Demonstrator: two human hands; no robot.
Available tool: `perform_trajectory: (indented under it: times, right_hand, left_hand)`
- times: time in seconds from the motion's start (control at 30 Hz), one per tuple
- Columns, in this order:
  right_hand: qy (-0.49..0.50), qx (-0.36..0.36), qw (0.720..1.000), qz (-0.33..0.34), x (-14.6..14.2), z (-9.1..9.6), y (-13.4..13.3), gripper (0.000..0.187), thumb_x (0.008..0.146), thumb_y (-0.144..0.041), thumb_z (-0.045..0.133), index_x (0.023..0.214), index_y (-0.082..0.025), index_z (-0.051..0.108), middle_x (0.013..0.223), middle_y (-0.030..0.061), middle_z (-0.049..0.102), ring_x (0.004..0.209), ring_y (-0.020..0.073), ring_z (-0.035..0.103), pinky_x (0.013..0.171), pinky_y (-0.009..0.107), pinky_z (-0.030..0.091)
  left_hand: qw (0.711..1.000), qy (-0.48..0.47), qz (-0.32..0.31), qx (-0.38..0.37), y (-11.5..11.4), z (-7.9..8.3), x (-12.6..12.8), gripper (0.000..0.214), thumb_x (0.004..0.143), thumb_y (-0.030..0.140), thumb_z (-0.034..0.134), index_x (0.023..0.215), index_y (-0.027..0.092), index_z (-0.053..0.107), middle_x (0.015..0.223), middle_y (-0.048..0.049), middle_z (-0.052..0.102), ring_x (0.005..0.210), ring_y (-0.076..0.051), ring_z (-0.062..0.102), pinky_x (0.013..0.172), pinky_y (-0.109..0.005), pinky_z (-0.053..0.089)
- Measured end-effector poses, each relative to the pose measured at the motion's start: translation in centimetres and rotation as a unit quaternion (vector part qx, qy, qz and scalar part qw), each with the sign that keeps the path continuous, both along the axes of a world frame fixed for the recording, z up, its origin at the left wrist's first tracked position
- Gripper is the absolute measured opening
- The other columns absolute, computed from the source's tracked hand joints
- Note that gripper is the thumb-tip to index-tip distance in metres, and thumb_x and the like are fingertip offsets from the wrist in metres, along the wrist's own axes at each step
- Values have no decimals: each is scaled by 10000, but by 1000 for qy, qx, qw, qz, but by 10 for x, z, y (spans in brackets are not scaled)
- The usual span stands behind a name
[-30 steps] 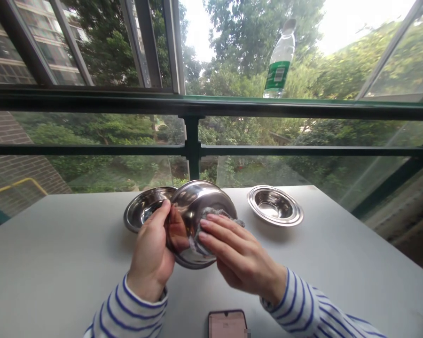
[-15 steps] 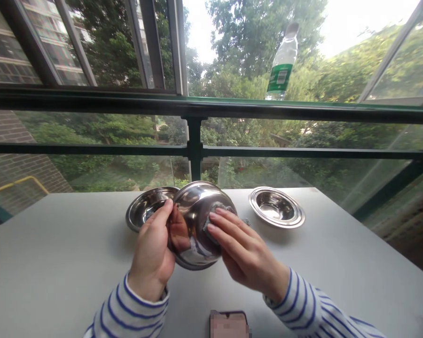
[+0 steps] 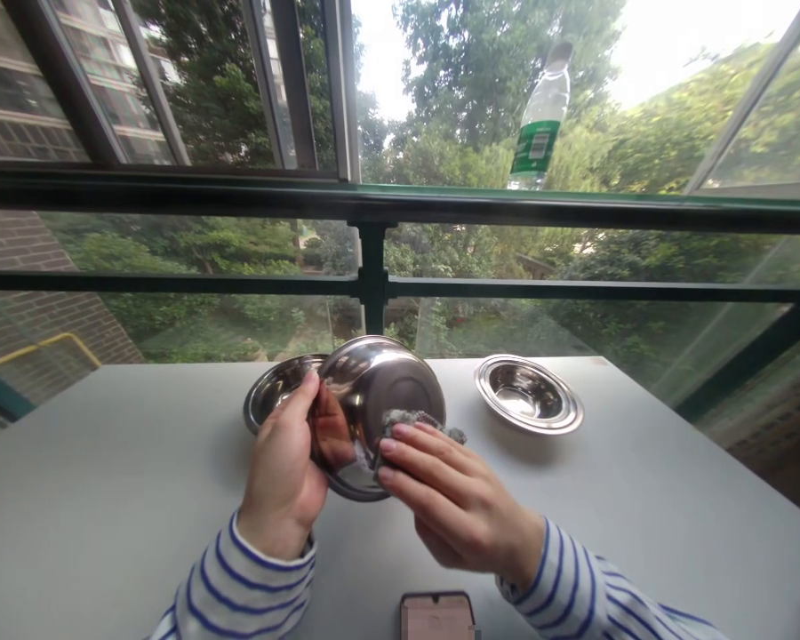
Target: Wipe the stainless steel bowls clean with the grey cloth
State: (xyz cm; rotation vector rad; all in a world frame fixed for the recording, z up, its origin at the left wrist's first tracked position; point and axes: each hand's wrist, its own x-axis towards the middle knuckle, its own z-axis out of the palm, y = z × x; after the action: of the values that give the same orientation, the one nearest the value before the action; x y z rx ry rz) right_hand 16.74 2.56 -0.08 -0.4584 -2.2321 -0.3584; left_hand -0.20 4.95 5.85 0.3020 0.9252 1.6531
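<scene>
My left hand (image 3: 286, 471) grips the rim of a shiny steel bowl (image 3: 373, 391), held tilted with its underside towards me above the grey table (image 3: 107, 498). My right hand (image 3: 450, 493) presses a small grey cloth (image 3: 410, 422) against the bowl's lower right side, fingers laid over the cloth. Both sleeves are white with blue stripes.
A second steel bowl (image 3: 273, 396) lies on the table behind my left hand, and a third steel bowl (image 3: 528, 393) sits to the right. A phone (image 3: 438, 616) lies at the near edge. A plastic water bottle (image 3: 540, 120) stands on the green railing (image 3: 400, 203).
The cloth under my right hand slid up the bowl's underside, then back down to its lower right edge. The bowl tipped a little more upright in my left hand.
</scene>
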Motion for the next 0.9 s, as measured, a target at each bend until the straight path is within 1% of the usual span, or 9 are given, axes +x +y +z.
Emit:
perform_trajectory:
  times: [0.07,0.23,0.3,0.4,0.47,0.53,0.63,0.77,0.9]
  right_hand:
    - [-3,1,1000,10,-1,0,0,358,800,-73,428,1138,-58,545,1198,169,587,1245,272,424,1010,448,421]
    - [19,-45,999,-18,3,-4,6,390,803,-45,425,1184,-50,505,1233,187,553,1263,269,399,1008,462,417]
    - [22,-52,998,-13,3,-3,6,388,818,-57,423,1200,-61,491,1238,185,549,1268,268,392,1006,471,416]
    - [40,-69,997,-15,2,1,4,399,838,-71,405,1233,-89,459,1258,178,533,1273,258,387,994,472,427]
    - [50,-80,995,-26,1,3,2,408,842,-71,395,1246,-98,446,1272,177,521,1279,254,379,991,473,428]
    - [42,-81,996,-24,-2,4,-1,399,838,-77,398,1231,-94,464,1265,173,530,1275,255,384,1000,470,420]
    - [24,-63,998,6,-8,3,-5,361,820,-85,409,1164,-84,518,1217,157,574,1244,253,426,1013,443,412]
    - [21,-55,998,31,-9,2,-5,332,794,-67,417,1096,-79,554,1153,146,615,1195,241,479,997,411,433]
    - [25,-51,998,37,-5,4,0,328,782,-58,428,1082,-68,562,1127,155,625,1170,248,497,985,413,439]
  left_hand:
    - [1000,-7,-2,0,0,0,0,155,827,103,538,698,111,624,622,9,645,487,-42,600,474,-107,489]
    - [1000,14,5,9,-1,3,-2,201,845,112,504,685,114,625,578,18,631,450,-50,588,438,-122,484]
    - [1000,14,2,8,-3,0,1,193,835,98,513,678,111,625,592,10,642,462,-51,597,445,-122,488]
    - [999,27,-39,2,-5,-9,8,172,821,113,531,681,109,630,609,-11,658,448,-75,600,400,-151,483]
    - [998,30,-49,2,-5,-12,11,161,819,122,537,690,112,632,615,-12,661,444,-82,600,396,-165,488]
    - [999,27,-33,-1,-4,-11,10,171,826,111,530,687,109,629,611,-4,654,457,-69,600,428,-152,497]
    - [1000,18,2,-2,0,-5,4,194,841,90,509,684,105,622,598,10,641,471,-44,595,459,-118,492]
    - [1000,18,4,2,2,1,-4,199,853,120,504,686,112,612,572,19,623,437,-51,577,415,-133,482]
    - [1000,20,5,6,0,-2,1,194,848,109,509,688,112,618,602,14,635,466,-47,590,428,-122,482]
